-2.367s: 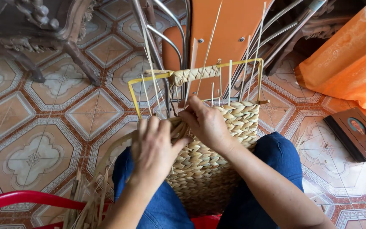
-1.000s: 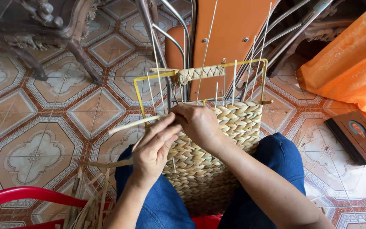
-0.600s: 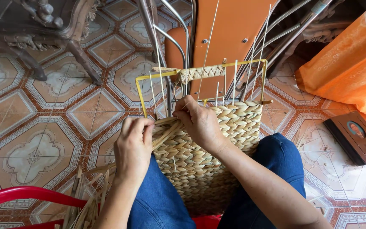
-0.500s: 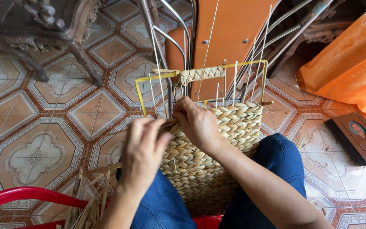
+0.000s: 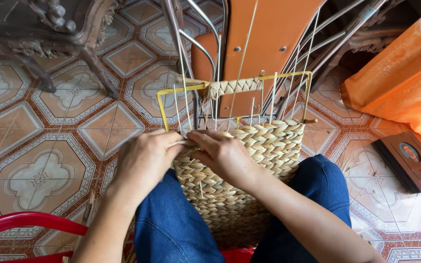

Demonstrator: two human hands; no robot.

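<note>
I see both hands, left point(image 5: 142, 160) and right point(image 5: 222, 156), pinching a straw strand point(image 5: 181, 143) at the woven basket's point(image 5: 239, 195) top-left edge; my fingertips hide the weave.

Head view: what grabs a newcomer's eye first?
The half-woven basket on the person's lap, mid-frame, with thin upright stakes and a yellow wire frame rising from its unfinished top edge. Both hands meet at that edge: the left hand and right hand pinch a pale strand. Behind, an orange chair stands on the patterned tile floor.
</note>
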